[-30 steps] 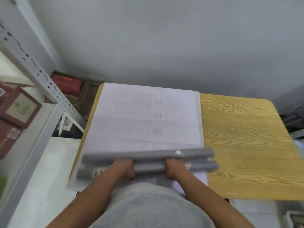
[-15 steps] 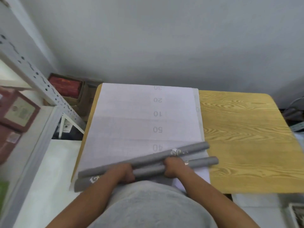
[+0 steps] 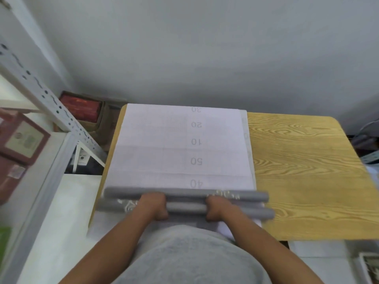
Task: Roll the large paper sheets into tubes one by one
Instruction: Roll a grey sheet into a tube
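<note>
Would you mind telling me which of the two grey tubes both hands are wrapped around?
The nearer grey tube, closest to the person: the left hand and right hand curl round it. The farther grey tube lies beyond the knuckles, beside the printed "40".

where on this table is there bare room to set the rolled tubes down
The bare wood right of the flat paper sheet is open, from the sheet's right edge out to the table's right and near edges. The left half is covered by the sheet. The near edge is crowded: both grey tubes lie there under the left hand and right hand.
</note>
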